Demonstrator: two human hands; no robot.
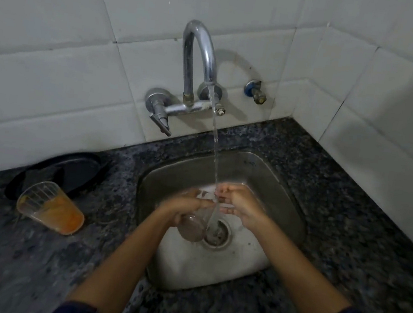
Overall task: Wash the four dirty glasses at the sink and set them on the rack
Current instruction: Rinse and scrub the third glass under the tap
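Left hand (183, 207): its fingers (203, 202) are curling around a clear glass (191, 228), holding it tilted over the sink, base toward the camera, mouth pointing away.
Right hand (242, 206): it is hovering just beside the left fingers, its fingers (225, 188) bent loosely near the mouth of the glass; motion blur is hiding whether they are touching the rim or gripping anything, so I cannot tell.
Clear glass: it is sitting in the left fingers, above the drain (217, 231).
Water (215, 141): a thin stream is falling from the curved chrome tap (199, 59) and passing between the fingers of both hands, just past the side of the glass, down to the drain.
Sink (274, 190): a small steel basin is lying directly below both hands.
Dirty glass (51, 206): it is standing on the counter (336, 211), well to the left of the left fingers, streaked inside with orange residue.
Dark plate (74, 168): it is lying on the counter behind the dirty glass, against the tiled wall (56, 60).
Sleeves: dark cuffs are showing at both forearms, near the bottom edge.
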